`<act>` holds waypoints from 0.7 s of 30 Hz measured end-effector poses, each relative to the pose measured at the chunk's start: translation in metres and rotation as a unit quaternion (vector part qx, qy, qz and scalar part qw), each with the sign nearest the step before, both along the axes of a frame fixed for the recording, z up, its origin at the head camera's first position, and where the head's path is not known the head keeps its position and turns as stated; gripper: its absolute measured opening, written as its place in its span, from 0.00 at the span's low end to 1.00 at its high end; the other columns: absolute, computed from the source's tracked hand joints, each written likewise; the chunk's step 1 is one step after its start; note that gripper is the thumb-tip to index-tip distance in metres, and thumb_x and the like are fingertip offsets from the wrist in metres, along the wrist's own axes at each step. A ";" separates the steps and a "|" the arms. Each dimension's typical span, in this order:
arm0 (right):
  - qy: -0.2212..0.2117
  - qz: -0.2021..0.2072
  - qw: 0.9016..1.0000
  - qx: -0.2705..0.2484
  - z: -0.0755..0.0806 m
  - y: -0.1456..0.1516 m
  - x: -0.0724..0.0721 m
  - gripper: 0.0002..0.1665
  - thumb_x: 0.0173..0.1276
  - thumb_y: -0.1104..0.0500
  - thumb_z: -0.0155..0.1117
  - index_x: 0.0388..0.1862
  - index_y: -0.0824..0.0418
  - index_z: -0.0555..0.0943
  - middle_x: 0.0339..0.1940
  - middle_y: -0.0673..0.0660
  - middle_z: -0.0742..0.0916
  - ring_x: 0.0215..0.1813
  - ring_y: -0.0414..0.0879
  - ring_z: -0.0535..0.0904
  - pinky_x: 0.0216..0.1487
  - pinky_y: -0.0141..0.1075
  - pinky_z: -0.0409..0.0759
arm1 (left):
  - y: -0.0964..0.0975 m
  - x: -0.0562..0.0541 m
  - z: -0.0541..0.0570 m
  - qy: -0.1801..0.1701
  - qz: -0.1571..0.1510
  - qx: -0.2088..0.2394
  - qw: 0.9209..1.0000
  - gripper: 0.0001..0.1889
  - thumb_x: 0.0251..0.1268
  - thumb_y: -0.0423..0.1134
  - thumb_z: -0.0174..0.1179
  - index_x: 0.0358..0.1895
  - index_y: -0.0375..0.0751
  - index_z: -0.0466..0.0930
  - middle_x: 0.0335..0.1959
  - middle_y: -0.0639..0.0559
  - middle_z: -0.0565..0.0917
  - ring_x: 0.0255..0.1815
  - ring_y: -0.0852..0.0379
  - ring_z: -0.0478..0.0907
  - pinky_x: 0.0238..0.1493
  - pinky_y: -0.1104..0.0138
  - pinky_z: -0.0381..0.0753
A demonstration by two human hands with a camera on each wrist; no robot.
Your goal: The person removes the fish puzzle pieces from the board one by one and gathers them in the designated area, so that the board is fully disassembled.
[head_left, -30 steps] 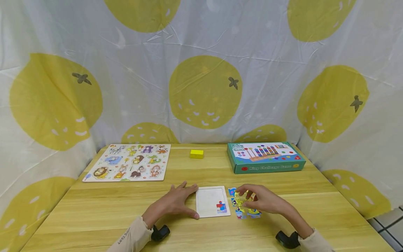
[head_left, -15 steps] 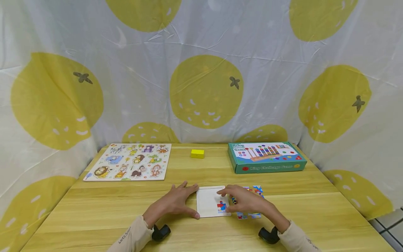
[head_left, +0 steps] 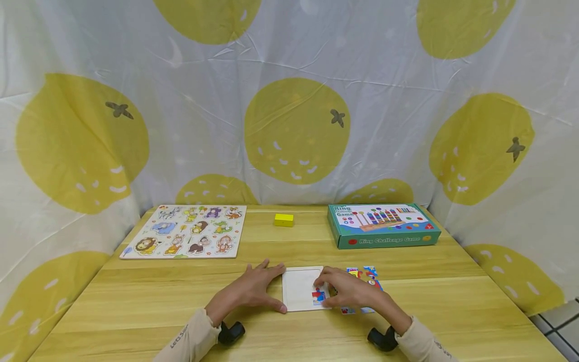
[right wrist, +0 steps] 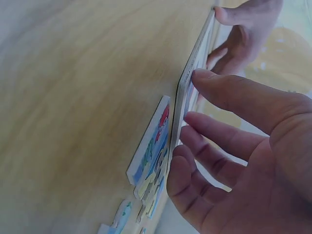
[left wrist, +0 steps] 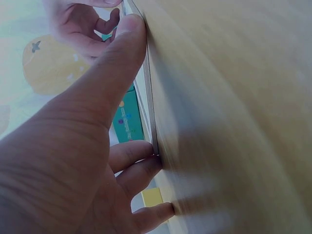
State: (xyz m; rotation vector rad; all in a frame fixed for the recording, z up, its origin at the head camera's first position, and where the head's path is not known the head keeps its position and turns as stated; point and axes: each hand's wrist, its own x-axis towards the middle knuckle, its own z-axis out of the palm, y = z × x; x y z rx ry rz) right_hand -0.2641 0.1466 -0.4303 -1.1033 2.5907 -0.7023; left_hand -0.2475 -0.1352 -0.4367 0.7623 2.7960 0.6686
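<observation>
A shallow white puzzle tray (head_left: 296,286) lies on the table between both hands. One red and blue jigsaw piece (head_left: 318,295) sits in its lower right corner. My left hand (head_left: 251,289) spreads along the tray's left edge, thumb and forefinger touching its corners. Over the right side bends my right hand (head_left: 350,290), thumb at the lower right corner and fingertips beside the piece. In the right wrist view, that thumb (right wrist: 207,78) touches the tray's edge, with nothing visible pinched against the fingers. Loose jigsaw pieces (head_left: 370,272) lie right of the tray, partly hidden by this hand.
An animal puzzle board (head_left: 185,231) lies at the back left of the wooden table (head_left: 289,337). A yellow block (head_left: 283,220) stands at the back middle, and a green Ring Challenge Game box (head_left: 386,241) at the back right. A lemon-print curtain (head_left: 384,100) hangs behind.
My right hand has moved left from above the loose pieces to the tray's right side, and its fingers have lowered beside the piece there. My left hand has stayed at the tray's left edge.
</observation>
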 end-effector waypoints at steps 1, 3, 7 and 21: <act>0.000 0.000 1.000 -0.001 0.000 0.000 0.000 0.19 0.59 0.55 0.72 0.50 0.58 0.82 0.45 0.46 0.78 0.40 0.37 0.70 0.43 0.31 0.73 | 0.000 0.000 0.000 0.000 0.000 0.000 1.000 0.54 0.42 0.69 0.68 0.72 0.42 0.62 0.72 0.48 0.65 0.75 0.34 0.50 0.65 0.30 0.45; 0.002 -0.001 1.000 -0.001 0.000 0.000 0.000 0.18 0.59 0.55 0.72 0.49 0.57 0.82 0.45 0.45 0.78 0.41 0.37 0.70 0.44 0.32 0.73 | 0.000 0.000 0.000 -0.001 0.000 0.000 1.000 0.54 0.42 0.69 0.68 0.72 0.42 0.62 0.72 0.48 0.65 0.75 0.34 0.50 0.65 0.30 0.45; 0.004 -0.007 1.000 0.001 0.000 -0.001 0.001 0.17 0.59 0.54 0.72 0.47 0.56 0.83 0.44 0.44 0.78 0.42 0.38 0.70 0.45 0.33 0.73 | 0.000 -0.001 0.000 -0.002 -0.001 0.001 1.000 0.54 0.42 0.68 0.68 0.72 0.42 0.62 0.72 0.48 0.65 0.75 0.34 0.50 0.65 0.30 0.45; -0.002 -0.003 1.000 -0.012 -0.001 0.000 0.001 0.17 0.59 0.57 0.72 0.46 0.54 0.77 0.43 0.46 0.77 0.41 0.39 0.71 0.43 0.31 0.74 | -0.001 -0.001 -0.001 0.000 -0.005 0.006 1.000 0.53 0.42 0.67 0.69 0.71 0.42 0.63 0.72 0.46 0.65 0.74 0.33 0.50 0.64 0.29 0.44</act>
